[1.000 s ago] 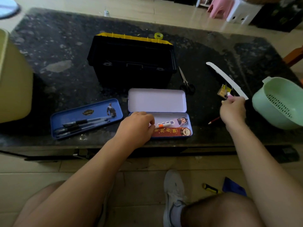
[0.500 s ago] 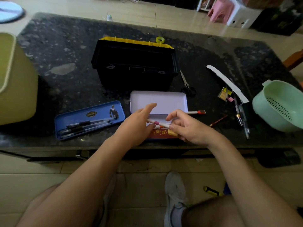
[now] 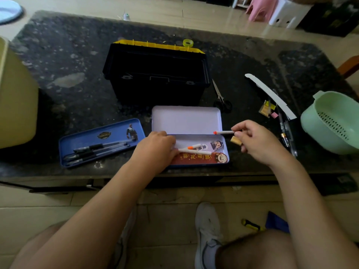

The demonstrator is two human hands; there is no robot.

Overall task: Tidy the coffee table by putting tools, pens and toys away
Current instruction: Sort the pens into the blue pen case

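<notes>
An open tin pencil case (image 3: pixel 186 121) lies at the table's front edge, its white lid folded back. My left hand (image 3: pixel 155 150) rests on the case's left end, its fingers on two white pens (image 3: pixel 196 149) with orange tips inside. My right hand (image 3: pixel 256 140) hovers just right of the case and pinches a white pen with a red tip (image 3: pixel 223 132); a tan piece (image 3: pixel 236 141) shows under its fingers. A blue tin tray (image 3: pixel 101 140) with several black pens sits to the left.
A black toolbox (image 3: pixel 157 72) with a yellow lid stands open behind the case. Scissors (image 3: pixel 220 98), a white strip (image 3: pixel 270 94), sticky notes (image 3: pixel 267 109) and loose pens (image 3: pixel 287 131) lie to the right. A green colander (image 3: pixel 332 121) is far right, a yellow bin (image 3: pixel 15 98) far left.
My right hand has drawn back from over the case to its right side, carrying the red-tipped pen. A white pen now lies in the case under my left hand's fingers.
</notes>
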